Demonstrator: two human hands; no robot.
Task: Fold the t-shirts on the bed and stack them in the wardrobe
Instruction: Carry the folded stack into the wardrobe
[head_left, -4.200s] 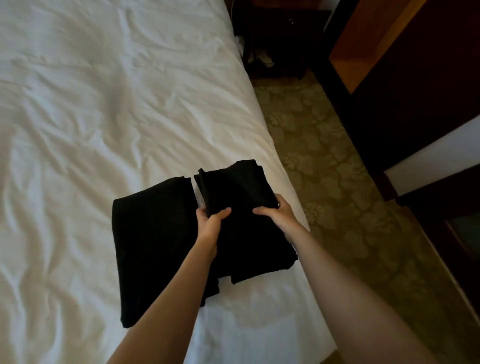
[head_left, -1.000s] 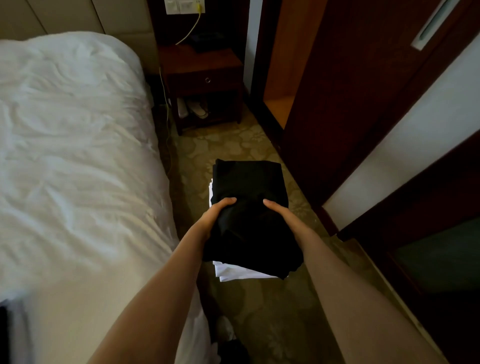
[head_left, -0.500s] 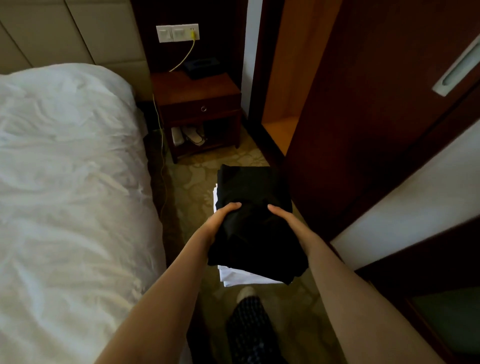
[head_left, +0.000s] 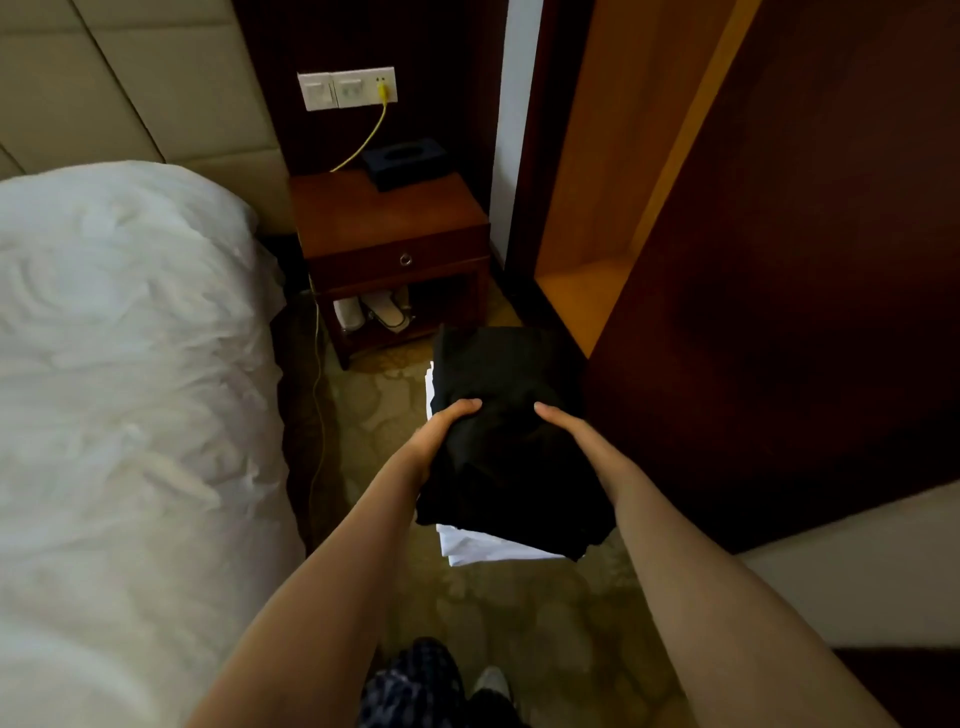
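Both left hand and right hand grip t-shirts.

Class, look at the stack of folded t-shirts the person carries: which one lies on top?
The black folded t-shirt lies on top, covering the stack; the white folded t-shirts show only as edges sticking out beneath it.

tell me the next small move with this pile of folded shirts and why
Probably carry the stack of folded t-shirts forward and right onto the wardrobe shelf. The left hand and right hand grip its sides, thumbs on top, holding it over the carpet, short of that shelf just ahead.
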